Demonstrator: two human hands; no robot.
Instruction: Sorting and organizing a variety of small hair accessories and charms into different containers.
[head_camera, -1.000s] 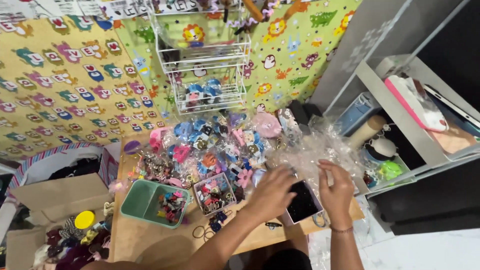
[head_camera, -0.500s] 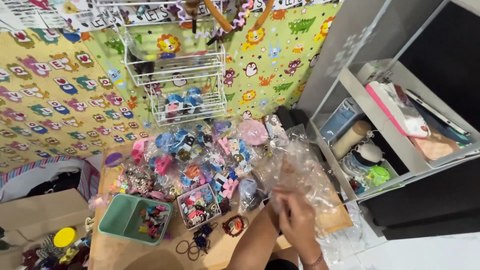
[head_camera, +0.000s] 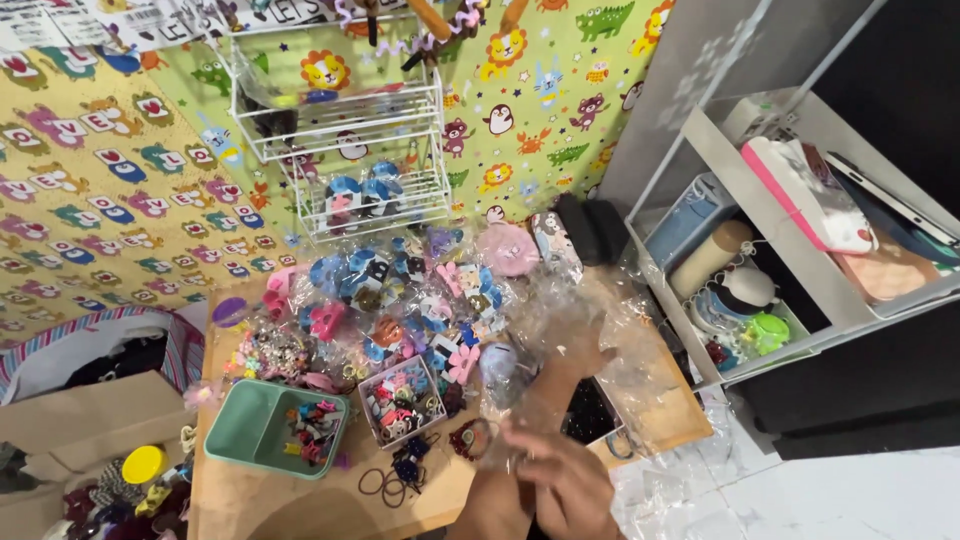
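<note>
- Both hands, left hand (head_camera: 500, 500) and right hand (head_camera: 565, 485), meet at the table's near edge, blurred; they pinch a clear plastic bag (head_camera: 560, 340) that rises crumpled over the wooden table (head_camera: 680, 420).
- Just left, a small clear box (head_camera: 402, 400) holds mixed hair clips.
- Further left, a green divided tray (head_camera: 255, 430) has clips in its right compartment.
- Behind, a white wire rack (head_camera: 345, 150) carries blue-and-black pieces.

Green tray (head_camera: 232, 438) left, white wire rack (head_camera: 345, 150) behind, grey shelf unit (head_camera: 800, 160) right.
</note>
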